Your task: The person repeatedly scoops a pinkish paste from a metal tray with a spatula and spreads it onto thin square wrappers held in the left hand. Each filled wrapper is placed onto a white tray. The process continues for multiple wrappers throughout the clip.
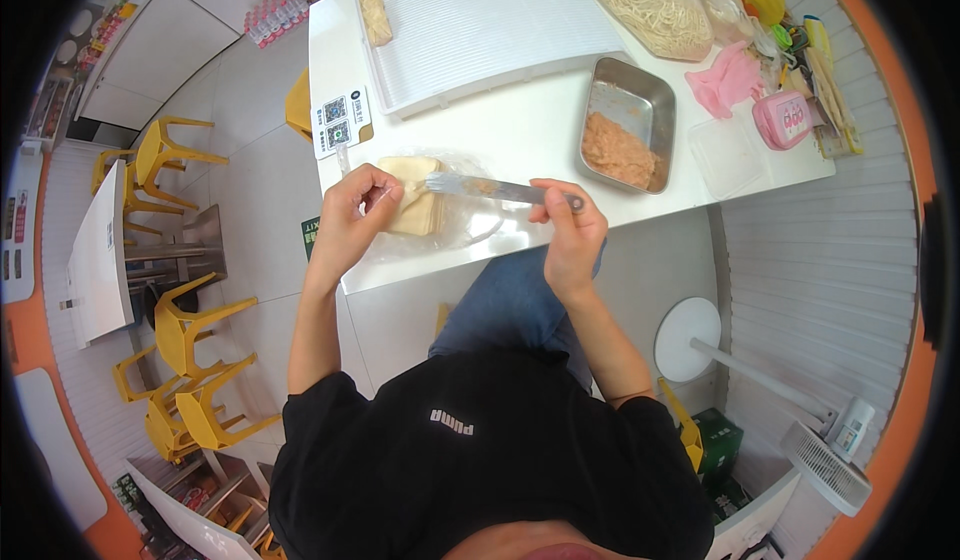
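My left hand (360, 211) pinches a dough wrapper (409, 194) at the left of the table, over a stack of pale yellow wrappers (416, 221). The stack lies on a clear plastic bag (469, 222). In my right hand (570, 230) is the handle end of a flat metal spatula (502, 188), and its tip touches the pinched wrapper. A brown smear marks the blade. Right of the spatula stands a deep steel container (666, 109) with pinkish ground filling (619, 151) in it. Beyond my hands, one folded wrapper piece (375, 16) lies at the left end of a ridged white tray (495, 27).
Bagged noodles (652, 12), a pink glove (724, 79), a pink case (782, 119) and a clear plastic lid (726, 156) lie at the right of the white table (544, 128). A card with printed codes (341, 121) lies at the left edge. Yellow stools (176, 151) stand on the floor beyond.
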Demonstrator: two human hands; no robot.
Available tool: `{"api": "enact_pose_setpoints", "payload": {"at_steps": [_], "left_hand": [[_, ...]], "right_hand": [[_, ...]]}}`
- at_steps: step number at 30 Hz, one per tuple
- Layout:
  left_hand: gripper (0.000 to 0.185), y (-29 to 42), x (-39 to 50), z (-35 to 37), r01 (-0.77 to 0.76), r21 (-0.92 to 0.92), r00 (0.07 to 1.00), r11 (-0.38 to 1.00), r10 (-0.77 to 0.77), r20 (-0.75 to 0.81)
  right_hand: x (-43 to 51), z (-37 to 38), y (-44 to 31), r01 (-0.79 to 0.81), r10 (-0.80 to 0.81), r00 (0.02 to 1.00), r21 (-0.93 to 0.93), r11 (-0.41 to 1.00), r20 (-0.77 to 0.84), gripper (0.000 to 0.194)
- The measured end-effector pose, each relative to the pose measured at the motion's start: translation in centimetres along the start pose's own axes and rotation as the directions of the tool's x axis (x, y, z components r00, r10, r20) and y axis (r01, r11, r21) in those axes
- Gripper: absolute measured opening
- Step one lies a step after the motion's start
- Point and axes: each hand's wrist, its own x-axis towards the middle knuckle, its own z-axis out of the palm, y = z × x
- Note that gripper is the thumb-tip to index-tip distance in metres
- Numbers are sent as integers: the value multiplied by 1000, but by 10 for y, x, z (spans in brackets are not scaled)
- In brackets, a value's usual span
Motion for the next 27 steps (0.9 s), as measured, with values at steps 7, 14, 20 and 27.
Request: {"api": "enact_pose_setpoints", "payload": {"at_steps": [7,14,20,27], "left_hand": [[12,-6,1,1,13,-71,998,997,-17,-56],[14,-12,7,-3,57,-340,970,939,-133,-205],[28,-23,13,-18,41,-814,933,580,-313,-177],[30,-29,8,-25,-23,-960,900,278,-413,-141]], "right_hand": [[-3,0,3,28,-27,999,-20,999,46,21],[-3,-1,4,49,-45,997,-53,997,63,21],[-3,2,5,66,-63,997,-53,996,54,20],[-4,3,-3,119,-118,993,-30,992,23,20]]}}
